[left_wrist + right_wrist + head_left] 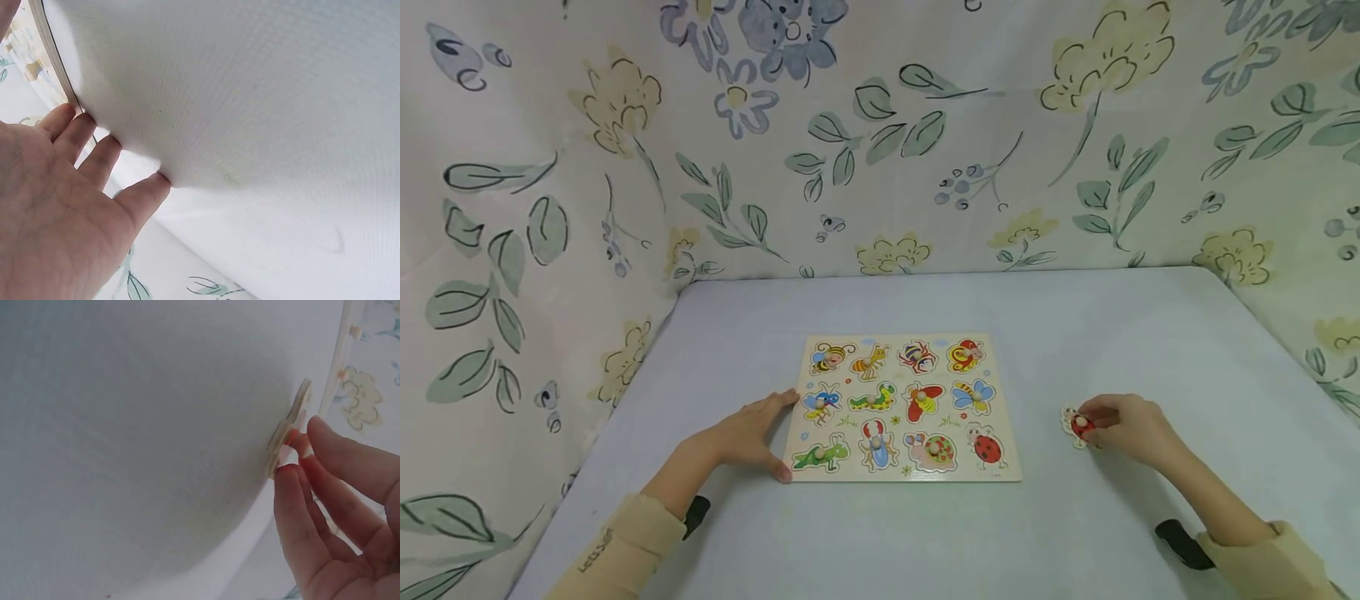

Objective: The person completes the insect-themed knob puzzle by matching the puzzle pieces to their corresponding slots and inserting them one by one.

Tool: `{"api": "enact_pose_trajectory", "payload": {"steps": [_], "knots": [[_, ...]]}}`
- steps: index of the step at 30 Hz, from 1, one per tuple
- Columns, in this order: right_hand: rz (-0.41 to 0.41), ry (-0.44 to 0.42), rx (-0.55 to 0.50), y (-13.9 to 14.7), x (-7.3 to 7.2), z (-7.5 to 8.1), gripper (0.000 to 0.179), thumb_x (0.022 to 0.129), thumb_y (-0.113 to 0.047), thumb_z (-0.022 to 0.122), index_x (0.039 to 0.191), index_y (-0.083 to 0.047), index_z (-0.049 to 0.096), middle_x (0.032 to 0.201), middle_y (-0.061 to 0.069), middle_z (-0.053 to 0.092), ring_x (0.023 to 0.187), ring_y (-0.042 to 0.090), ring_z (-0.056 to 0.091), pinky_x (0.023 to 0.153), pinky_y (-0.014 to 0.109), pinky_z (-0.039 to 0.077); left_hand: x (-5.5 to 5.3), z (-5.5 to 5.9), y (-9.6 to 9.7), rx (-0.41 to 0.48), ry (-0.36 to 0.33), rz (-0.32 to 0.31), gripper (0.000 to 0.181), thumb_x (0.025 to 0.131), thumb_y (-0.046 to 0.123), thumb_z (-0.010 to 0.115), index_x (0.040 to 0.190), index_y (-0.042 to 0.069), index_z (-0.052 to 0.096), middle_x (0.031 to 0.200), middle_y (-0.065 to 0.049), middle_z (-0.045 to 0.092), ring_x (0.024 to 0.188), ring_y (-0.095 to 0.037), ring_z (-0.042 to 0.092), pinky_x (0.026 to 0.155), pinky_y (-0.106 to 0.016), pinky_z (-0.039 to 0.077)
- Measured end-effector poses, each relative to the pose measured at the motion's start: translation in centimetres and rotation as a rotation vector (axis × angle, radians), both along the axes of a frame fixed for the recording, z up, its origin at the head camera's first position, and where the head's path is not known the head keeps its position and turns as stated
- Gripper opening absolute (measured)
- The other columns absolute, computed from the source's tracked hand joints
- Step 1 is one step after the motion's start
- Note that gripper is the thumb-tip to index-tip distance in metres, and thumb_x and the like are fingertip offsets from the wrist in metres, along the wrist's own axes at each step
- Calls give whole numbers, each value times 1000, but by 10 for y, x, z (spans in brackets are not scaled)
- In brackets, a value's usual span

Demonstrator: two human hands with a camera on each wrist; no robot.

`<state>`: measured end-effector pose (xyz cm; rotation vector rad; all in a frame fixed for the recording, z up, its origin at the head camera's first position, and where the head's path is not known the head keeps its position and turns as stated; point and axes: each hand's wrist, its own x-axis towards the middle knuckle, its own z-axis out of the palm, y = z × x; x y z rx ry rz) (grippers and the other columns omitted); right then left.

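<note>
A wooden insect peg puzzle board (1009, 468) lies flat in the middle of the table. My left hand (741, 435) is at its left side, thumb and fingers spread, the tips right at the edge. In the left wrist view, the fingertips of the left hand (69, 200) meet the board's edge (57, 62) and the tabletop. To the right of the board, my right hand (1131, 429) pinches a ladybug puzzle piece (1079, 423) by its knob. The right wrist view shows the piece (280, 437) tilted on edge, close over the table, with thumb and fingers around the knob.
Several knobbed insect pieces, such as a snail piece (934, 454) and a caterpillar piece (872, 400), sit in the board. The printed ladybug spot (988, 451) at its lower right has no knob. A white cloth covers the table (910, 542); a flowered curtain (880, 167) hangs behind.
</note>
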<state>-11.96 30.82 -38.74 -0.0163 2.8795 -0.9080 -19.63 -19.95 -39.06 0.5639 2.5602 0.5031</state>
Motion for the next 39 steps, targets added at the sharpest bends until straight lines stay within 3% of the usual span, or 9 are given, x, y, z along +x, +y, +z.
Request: {"api": "enact_pose_trajectory", "payload": {"steps": [6, 13, 30, 39], "knots": [[-6, -4, 13, -3, -5, -3, 22, 80, -13, 78, 95, 1, 71, 84, 6, 70, 76, 21, 64, 59, 32, 48, 0, -1, 0, 3, -2, 0, 114, 61, 37, 91, 150, 4, 29, 157, -21, 25, 142, -45, 22, 112, -63, 21], [-19, -18, 4, -6, -8, -4, 11, 81, -9, 75, 88, -2, 71, 77, 2, 68, 67, 15, 57, 55, 31, 46, 0, -2, -1, 2, 3, -3, 114, 62, 38, 91, 150, 4, 29, 157, -21, 25, 142, -45, 22, 112, -63, 21], [-41, -88, -32, 0, -13, -5, 14, 83, -12, 75, 90, 0, 72, 77, 2, 68, 71, 17, 56, 56, 32, 46, -3, -4, -1, -10, -4, 3, 114, 62, 39, 91, 151, 6, 28, 157, -19, 24, 142, -45, 21, 110, -65, 22], [-20, -99, -52, -12, -13, 0, 17, 82, -12, 75, 92, 1, 74, 84, 7, 70, 77, 20, 60, 58, 32, 49, -4, -6, -3, -9, -1, 10, 114, 62, 38, 91, 151, 6, 28, 157, -18, 24, 142, -45, 21, 111, -64, 23]]}}
